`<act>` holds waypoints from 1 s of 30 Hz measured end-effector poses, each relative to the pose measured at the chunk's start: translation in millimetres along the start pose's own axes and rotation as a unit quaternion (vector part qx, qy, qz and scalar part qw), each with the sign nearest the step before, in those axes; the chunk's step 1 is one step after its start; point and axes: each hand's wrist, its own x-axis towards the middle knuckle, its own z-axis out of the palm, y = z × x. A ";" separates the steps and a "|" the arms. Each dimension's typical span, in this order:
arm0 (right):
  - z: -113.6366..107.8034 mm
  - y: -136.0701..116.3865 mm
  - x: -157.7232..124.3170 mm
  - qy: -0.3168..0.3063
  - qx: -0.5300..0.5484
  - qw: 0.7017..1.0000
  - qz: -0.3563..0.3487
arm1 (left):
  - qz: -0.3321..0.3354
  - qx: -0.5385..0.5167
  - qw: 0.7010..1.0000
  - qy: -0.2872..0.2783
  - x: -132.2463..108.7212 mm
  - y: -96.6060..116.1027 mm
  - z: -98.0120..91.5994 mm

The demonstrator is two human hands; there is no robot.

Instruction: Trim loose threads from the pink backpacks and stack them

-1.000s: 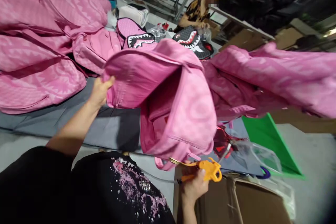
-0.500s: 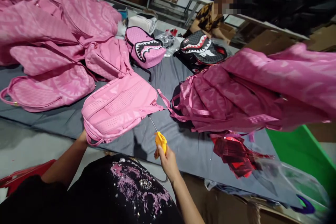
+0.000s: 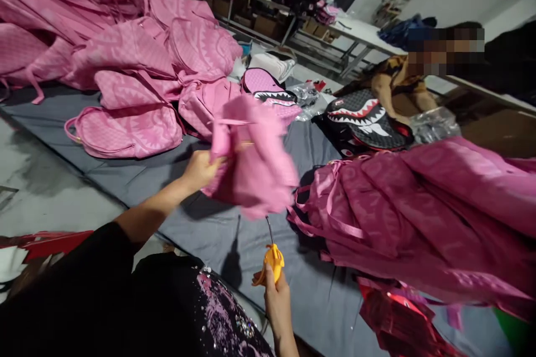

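Over the surface (image 3: 318,295), inward of its near edge, pink bag (image 3: 257,175) held up, blurred; which face is outward, cannot tell. Left hand (image 3: 203,170): fingers closed round the bag's left side. Right hand (image 3: 278,293): fingers wrapped about an orange tool (image 3: 274,262), thin dark nozzle pointing up at the bag's lower part; trigger pressed or not, cannot tell; tip touching or just apart, also cannot tell. Heaped bags (image 3: 125,47) toward the left end, row of bags (image 3: 402,217) toward the right. Judgement on handling: limp fabric likely swings, so a firm left grip and a steadied bag before bringing the nozzle nearer; nozzle best aimed clear of the left fingers, loose straps kept off the tip.
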 end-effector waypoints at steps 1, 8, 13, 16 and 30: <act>-0.6 0.6 3.4 0.010 -0.001 1.000 -0.001 | 0.036 0.018 0.999 -0.019 10.0 15.4 3.9; 6.1 -11.5 0.6 -0.092 0.010 0.995 -0.027 | 0.360 0.117 0.883 -0.277 68.6 142.1 55.0; -1.2 3.6 -31.3 -0.255 0.031 0.965 -0.054 | 0.409 0.158 0.829 -0.348 92.4 162.2 93.5; 2.3 8.5 -41.1 -0.263 0.044 0.962 -0.064 | 0.418 0.175 0.816 -0.359 90.1 157.5 117.3; -24.4 70.6 43.7 -0.032 -0.047 0.998 -0.029 | 0.191 0.016 0.820 -0.539 -111.2 20.9 152.7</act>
